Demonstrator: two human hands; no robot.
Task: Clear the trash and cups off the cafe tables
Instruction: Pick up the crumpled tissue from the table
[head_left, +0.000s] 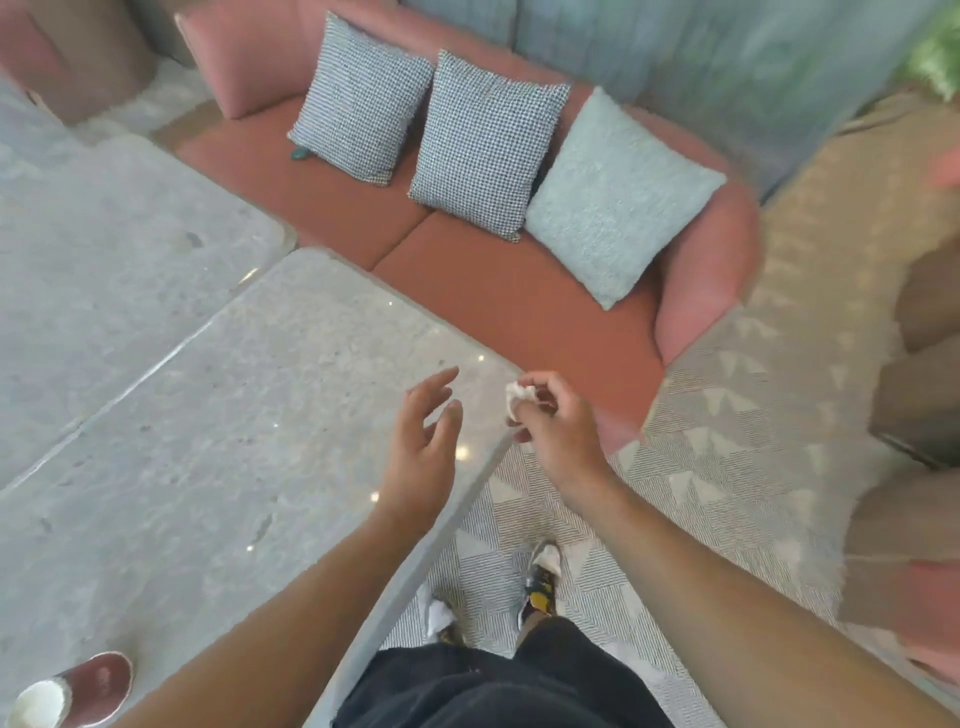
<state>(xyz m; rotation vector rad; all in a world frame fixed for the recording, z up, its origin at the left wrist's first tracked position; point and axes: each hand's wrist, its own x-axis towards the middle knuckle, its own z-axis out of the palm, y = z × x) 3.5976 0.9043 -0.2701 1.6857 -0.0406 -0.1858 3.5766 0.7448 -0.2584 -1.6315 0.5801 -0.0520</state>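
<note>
R hand (558, 423) pinches a small crumpled white paper wad (516, 399) btwn thumb & curled fingertips, knuckles up, right at the rounded corner of the near table (208, 441). The wad is off the surface, in the hand, soft & wrinkled, approx. ball-shaped. L hand (423, 452) hangs beside it over the tabletop, fingers loose & spread, palm turned toward the R hand, holding nothing; can't tell if it touches the top.

Table is grey speckled stone, polished, w/ small glints of light, thick slab edge, rounded corners. A 2nd matching table (104, 234) sits just beside it w/ a thin gap btwn. At the near-left corner of the first table, partly cut by the frame, a maroon cup (85, 688) w/ white inside; looks tipped, not sure.

Behind the tables is a pink sofa (493, 291) w/ smooth terracotta seat pads & a curved arm. On it lean 2 square black-&-white check cushions (358, 98) (483, 145) & 1 pale blue-green fuzzy cushion (618, 197). The floor has a flat-woven rug (701, 441), fine stripes w/ pale triangles. Person's sneakers (543, 582) stand on it, dark shorts above.
</note>
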